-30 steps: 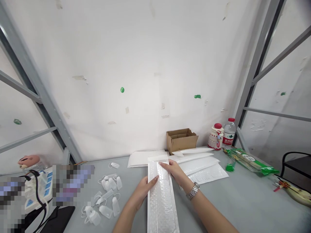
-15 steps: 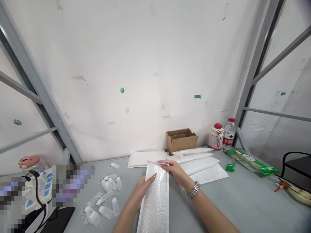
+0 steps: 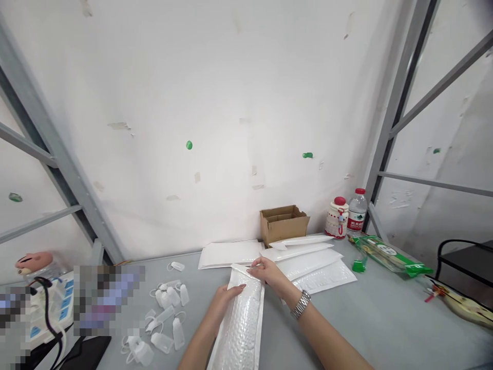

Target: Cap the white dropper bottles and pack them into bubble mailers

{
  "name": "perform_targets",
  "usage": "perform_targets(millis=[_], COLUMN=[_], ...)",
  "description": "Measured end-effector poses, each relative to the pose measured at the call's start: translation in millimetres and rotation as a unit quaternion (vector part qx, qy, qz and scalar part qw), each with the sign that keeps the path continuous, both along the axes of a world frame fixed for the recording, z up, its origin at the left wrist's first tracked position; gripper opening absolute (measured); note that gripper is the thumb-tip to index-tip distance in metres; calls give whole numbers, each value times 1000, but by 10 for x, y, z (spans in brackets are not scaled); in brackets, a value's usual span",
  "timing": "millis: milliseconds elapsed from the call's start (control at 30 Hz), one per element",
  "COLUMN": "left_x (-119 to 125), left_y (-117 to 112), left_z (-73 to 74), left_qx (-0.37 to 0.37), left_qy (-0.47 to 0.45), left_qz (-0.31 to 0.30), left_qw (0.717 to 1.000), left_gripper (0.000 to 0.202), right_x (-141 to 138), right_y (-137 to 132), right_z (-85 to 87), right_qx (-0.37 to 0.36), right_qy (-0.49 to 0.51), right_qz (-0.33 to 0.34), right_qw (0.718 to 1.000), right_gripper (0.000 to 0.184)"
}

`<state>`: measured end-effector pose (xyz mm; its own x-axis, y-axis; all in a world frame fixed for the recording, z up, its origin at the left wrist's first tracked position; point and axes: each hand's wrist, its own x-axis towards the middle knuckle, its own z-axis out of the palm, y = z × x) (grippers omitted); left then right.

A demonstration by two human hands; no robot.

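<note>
A long white bubble mailer [image 3: 242, 324] runs from the bottom edge up toward the middle of the table. My left hand [image 3: 226, 304] grips its left edge, thumb lying on the front face. At the top end, my right hand [image 3: 265, 272], with a metal watch on the wrist, pinches the mailer's upper edge near its right corner. What lies inside the mailer, if anything, is hidden. Several more white bubble mailers [image 3: 323, 275] are fanned out behind my right hand, and a flat white stack [image 3: 227, 254] sits near the wall.
Several small translucent loop-strapped pieces [image 3: 162, 341] are scattered on the grey table [image 3: 370, 329] at left. A cardboard box [image 3: 285, 226], a red-lidded jar [image 3: 337, 218] and a water bottle [image 3: 357, 211] stand at the back. A green package [image 3: 393, 255] lies at right; a power strip [image 3: 54, 308] at far left.
My right hand's fingers have closed in at the mailer's top edge, which now looks folded over. The mailer's top has dropped slightly, and the whole view has shifted a little.
</note>
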<state>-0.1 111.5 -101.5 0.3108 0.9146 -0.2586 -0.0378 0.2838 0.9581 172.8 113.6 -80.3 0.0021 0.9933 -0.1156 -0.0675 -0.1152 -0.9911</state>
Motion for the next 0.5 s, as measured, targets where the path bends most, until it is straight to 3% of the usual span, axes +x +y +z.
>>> perform_targets(millis=[200,333,500], left_x=[35,56,30], left_y=[-6,-39,-36], left_z=[-9,21,25], left_qx=[-9,4,0], left_qy=[25,65,43], left_qz=[-12,-3,13], left_qw=[1000,998,999], left_gripper=[41,46,45], right_x=[-4,-15,-43], right_y=[-6,18,52], right_z=[-19,-43,-89], right_qx=[20,60,73], right_qy=[-67,-65,-51], right_qz=[16,17,21], right_qw=[997,996,996], right_gripper=[26,27,31])
